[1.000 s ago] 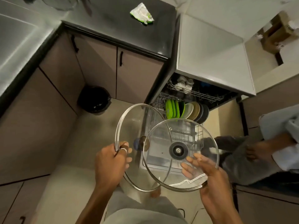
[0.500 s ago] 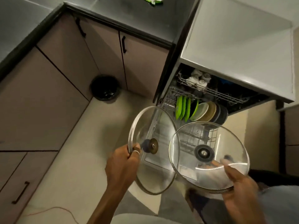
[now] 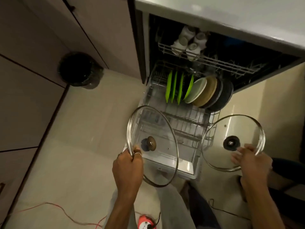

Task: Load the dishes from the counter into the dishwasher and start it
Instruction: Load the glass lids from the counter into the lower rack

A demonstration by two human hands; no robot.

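I look down into an open dishwasher. Its lower rack [image 3: 186, 124] is pulled out, with green plates [image 3: 175, 86] and several round plates [image 3: 208, 92] standing at its back. My left hand [image 3: 127, 167] grips the rim of a large glass lid [image 3: 153, 144] with a brown knob, held tilted over the rack's front left. My right hand [image 3: 250, 162] holds a second glass lid [image 3: 233, 141] with a black knob, to the right of the rack. White cups [image 3: 188, 41] sit in the upper rack [image 3: 206, 58].
A black bin [image 3: 79, 71] stands on the floor by the cabinet corner on the left. A red cable [image 3: 54, 209] and a red-white socket block [image 3: 146, 223] lie on the floor near my legs. A white counter [image 3: 231, 15] overhangs the dishwasher.
The view has dropped closer to the dishwasher. The two lids, overlapping before, have moved apart: the right one swung out to the right of the rack, the left one stays over the rack's front.
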